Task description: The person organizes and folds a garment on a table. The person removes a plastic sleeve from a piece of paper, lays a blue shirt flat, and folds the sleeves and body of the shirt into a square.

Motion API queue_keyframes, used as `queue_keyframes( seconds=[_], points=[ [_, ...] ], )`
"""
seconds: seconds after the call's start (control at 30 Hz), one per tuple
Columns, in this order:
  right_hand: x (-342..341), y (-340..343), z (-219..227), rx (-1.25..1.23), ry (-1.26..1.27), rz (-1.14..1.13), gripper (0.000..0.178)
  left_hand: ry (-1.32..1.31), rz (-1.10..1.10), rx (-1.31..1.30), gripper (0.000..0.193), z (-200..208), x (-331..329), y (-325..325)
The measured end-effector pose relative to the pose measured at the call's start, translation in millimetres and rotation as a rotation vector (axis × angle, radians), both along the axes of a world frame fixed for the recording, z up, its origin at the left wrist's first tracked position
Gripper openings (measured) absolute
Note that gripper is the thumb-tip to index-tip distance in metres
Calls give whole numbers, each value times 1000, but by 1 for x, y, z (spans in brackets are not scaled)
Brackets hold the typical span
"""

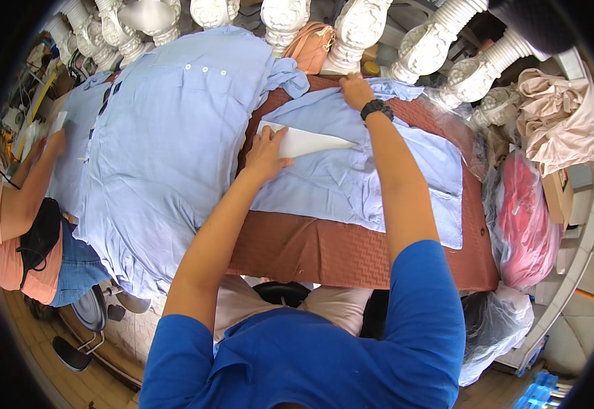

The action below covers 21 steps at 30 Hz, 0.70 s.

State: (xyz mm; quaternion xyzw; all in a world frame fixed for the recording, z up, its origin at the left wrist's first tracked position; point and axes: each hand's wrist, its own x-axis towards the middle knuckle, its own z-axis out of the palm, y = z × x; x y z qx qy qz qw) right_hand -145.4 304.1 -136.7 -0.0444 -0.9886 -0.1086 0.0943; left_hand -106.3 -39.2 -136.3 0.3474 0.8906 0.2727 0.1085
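Blue shirt (pixel 297 365) nearest, left hand (pixel 267 155) touches white sheet (pixel 310 142) tapering lengthwise rightward.

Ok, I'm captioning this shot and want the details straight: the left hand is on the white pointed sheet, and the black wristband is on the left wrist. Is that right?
Not quite: the head view shows the black wristband on the right wrist. The left hand is indeed on the white pointed sheet.
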Motion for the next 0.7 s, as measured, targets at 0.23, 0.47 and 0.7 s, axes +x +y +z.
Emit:
queue_keyframes(
  seconds=[0.23,0.47,0.7],
  points=[
    [28,-35,72,-166,143,216,22,103,-34,-51,83,-12,-4,-2],
    [110,-145,117,45,222,205,20,-2,4,-39,84,-13,-9,2],
    [218,-203,122,-687,56,487,18,64,1,-5,66,-37,-34,-4]
  ],
)
